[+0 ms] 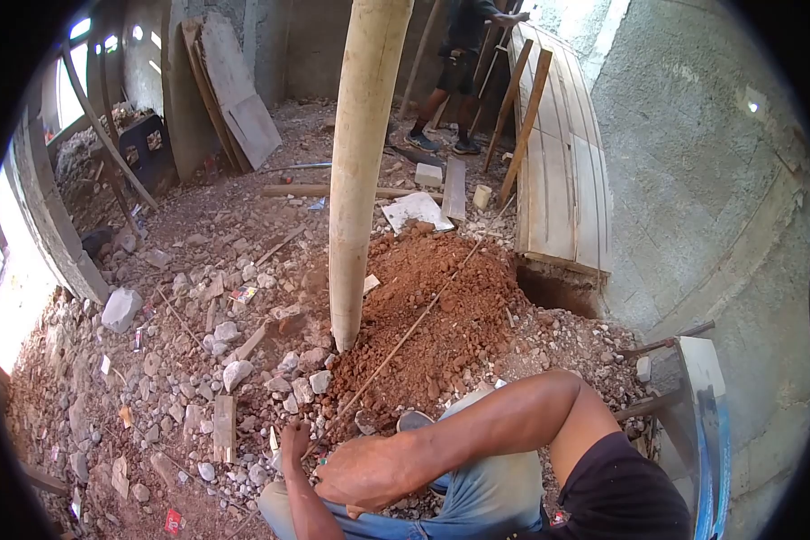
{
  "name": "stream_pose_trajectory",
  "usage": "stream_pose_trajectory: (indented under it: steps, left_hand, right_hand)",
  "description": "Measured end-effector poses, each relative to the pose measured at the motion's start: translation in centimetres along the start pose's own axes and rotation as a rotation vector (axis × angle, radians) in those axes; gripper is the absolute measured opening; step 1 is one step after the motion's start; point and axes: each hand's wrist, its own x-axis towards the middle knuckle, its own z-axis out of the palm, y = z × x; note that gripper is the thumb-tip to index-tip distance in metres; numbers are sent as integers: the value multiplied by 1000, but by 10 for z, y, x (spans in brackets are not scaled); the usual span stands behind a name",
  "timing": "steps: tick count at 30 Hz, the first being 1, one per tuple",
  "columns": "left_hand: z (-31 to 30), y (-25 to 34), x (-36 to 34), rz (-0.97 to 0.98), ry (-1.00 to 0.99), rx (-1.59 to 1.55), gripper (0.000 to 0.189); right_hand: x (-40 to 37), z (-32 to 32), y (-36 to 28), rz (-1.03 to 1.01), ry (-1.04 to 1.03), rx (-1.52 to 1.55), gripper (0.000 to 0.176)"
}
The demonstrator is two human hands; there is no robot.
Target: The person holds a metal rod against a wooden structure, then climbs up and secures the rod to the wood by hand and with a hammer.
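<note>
My left hand [294, 445] is above the rubble near my left knee, its fingers small in view and bent at the near end of a thin rod. The thin rod [416, 321] slants up and right across a mound of red soil [432, 306]. My right hand [360, 472] lies across in front of my jeans [490, 495], beside the left one, back of the hand up; its fingers are mostly hidden. What either hand grips cannot be made out clearly. A thick bamboo pole [360, 171] stands upright just beyond the hands.
Another person [459, 72] stands at the back near leaning wooden panels [558, 171]. A dark hole [558, 290] opens at the panels' foot. Stones and rubble [189, 360] cover the ground at left. A blue-stained board [704, 423] stands at right, by the rough wall.
</note>
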Motion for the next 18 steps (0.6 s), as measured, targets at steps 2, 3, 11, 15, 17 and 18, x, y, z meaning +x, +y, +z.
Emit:
stream_pose_trajectory:
  steps: [2, 3, 11, 15, 17, 18]
  left_hand:
    - [0, 0, 0, 0, -1, -18, 41]
    - [0, 0, 0, 1, 0, -41, 41]
    - [-5, 15, -10, 11, 7, -61, 41]
    - [-4, 14, -8, 24, 16, 8, 40]
    - [-4, 13, -6, 30, 29, 15, 40]
    - [-5, 15, -8, 14, 15, 14, 40]
  right_hand:
    - [0, 0, 0, -6, 6, -1, 35]
    - [-1, 1, 1, -5, 7, -1, 35]
    - [-3, 4, 3, -26, 38, -3, 33]
    - [-4, 4, 4, -35, 29, 1, 31]
    - [-3, 7, 7, -42, 39, 11, 31]
    - [-3, 7, 7, -43, 39, 10, 31]
